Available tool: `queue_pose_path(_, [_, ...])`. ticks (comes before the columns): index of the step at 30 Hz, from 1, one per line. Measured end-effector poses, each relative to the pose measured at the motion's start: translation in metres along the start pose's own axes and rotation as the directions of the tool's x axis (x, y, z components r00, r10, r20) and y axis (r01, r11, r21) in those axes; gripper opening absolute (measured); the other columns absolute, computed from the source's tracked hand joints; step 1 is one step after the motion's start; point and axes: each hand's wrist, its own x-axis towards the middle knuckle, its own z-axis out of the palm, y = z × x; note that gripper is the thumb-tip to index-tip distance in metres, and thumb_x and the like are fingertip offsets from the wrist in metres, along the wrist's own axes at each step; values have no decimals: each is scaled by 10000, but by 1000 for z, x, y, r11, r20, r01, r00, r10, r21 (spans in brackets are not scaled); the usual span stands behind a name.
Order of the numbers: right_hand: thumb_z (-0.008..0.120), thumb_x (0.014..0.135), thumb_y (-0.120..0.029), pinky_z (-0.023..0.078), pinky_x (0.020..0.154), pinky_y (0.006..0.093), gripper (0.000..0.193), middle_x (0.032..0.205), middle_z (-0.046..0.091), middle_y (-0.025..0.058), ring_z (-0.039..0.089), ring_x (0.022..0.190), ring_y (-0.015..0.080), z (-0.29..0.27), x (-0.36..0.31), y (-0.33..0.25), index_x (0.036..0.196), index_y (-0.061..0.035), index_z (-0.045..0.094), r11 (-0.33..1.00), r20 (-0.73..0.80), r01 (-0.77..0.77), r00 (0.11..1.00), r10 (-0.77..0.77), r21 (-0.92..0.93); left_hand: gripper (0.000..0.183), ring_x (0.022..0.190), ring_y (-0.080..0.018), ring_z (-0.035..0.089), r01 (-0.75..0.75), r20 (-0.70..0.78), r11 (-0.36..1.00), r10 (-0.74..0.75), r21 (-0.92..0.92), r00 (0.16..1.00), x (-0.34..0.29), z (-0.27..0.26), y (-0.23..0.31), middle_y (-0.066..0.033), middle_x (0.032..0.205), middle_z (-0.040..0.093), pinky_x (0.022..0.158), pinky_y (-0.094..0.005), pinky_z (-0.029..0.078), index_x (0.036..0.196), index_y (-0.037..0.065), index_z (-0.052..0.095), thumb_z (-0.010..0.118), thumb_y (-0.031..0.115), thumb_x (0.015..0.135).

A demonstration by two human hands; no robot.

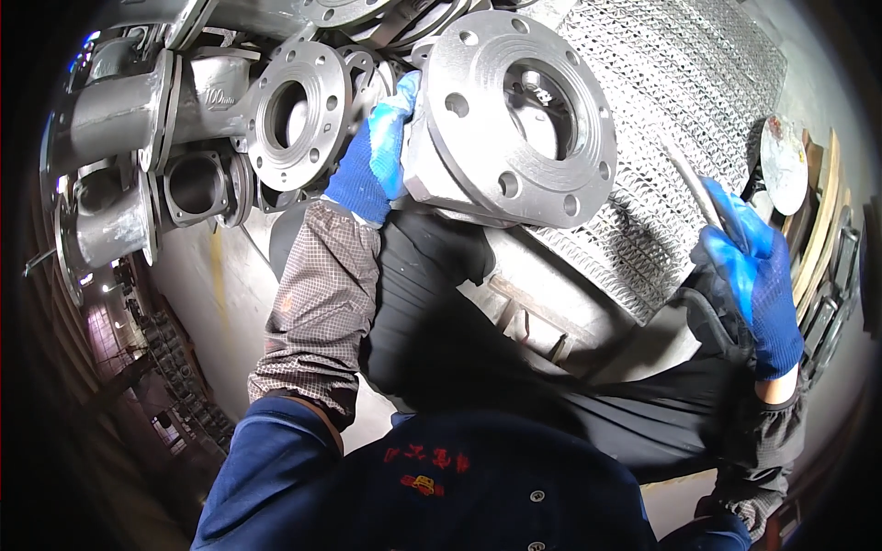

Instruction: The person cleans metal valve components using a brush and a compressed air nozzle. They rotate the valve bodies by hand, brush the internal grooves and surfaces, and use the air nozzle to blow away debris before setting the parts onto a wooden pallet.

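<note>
A grey cast flanged valve body (450, 170) stands before me, its round flange with bolt holes and a wide central bore facing up. My left hand (377, 161), in a blue glove, is against the left side of this valve body, its fingers partly hidden behind the casting. On the right, my gloved right hand (758, 271) is closed around a thin, long tool (691, 186) pointing up and to the left. The tool is apart from the flange, and its exact kind is not clear.
Several grey flanged castings (299, 115) are stacked at the upper left. A textured metal mesh sheet (675, 92) lies right of the valve body. A round pale disc (784, 165) and wooden strips (822, 220) are at the far right. My legs are below the work.
</note>
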Motion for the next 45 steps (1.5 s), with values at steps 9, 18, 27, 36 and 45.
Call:
queue_pose_path(9, [573, 794, -78, 423, 533, 240, 404, 643, 554, 41, 474, 539, 69, 24, 30, -16, 1196, -48, 540, 992, 234, 74, 971, -48, -106, 400, 893, -186, 628, 80, -44, 954, -96, -288, 994, 7, 5, -8, -93, 1094, 590, 741, -309, 550, 1199, 47, 481, 438, 330, 920])
queue_pose_path(18, [646, 747, -104, 496, 602, 267, 389, 795, 656, 99, 618, 620, 177, 29, 103, -4, 1127, -176, 606, 742, 351, 539, 837, -419, -399, 417, 1026, -212, 559, -87, 25, 995, 86, 55, 996, 10, -9, -16, -138, 1175, 526, 882, -322, 478, 1264, 20, 401, 419, 263, 926])
queue_pose_path(27, [529, 745, -23, 493, 574, 263, 391, 709, 647, 54, 603, 566, 152, 28, 107, -7, 1100, -157, 621, 758, 362, 506, 854, -373, -412, 401, 1053, -178, 533, -98, 60, 992, 93, 82, 994, 16, -11, -20, -80, 1171, 529, 887, -301, 456, 1256, 31, 421, 398, 271, 935])
queue_pose_path(36, [582, 745, -52, 495, 580, 273, 382, 743, 649, 84, 612, 585, 166, 28, 99, -5, 1109, -162, 617, 799, 281, 485, 871, -404, -356, 367, 1003, -182, 563, -31, 55, 998, 28, 60, 998, 15, 0, -14, -88, 1127, 549, 853, -301, 486, 1230, 48, 443, 385, 259, 936])
queue_pose_path(45, [566, 778, -30, 470, 575, 251, 419, 717, 634, 53, 559, 571, 114, 25, 97, 15, 1172, -172, 579, 894, 276, 393, 903, -331, -214, 367, 958, -197, 589, -3, 3, 999, 3, -37, 1000, 18, -1, -18, -105, 1110, 556, 810, -304, 513, 1229, 35, 444, 390, 229, 921])
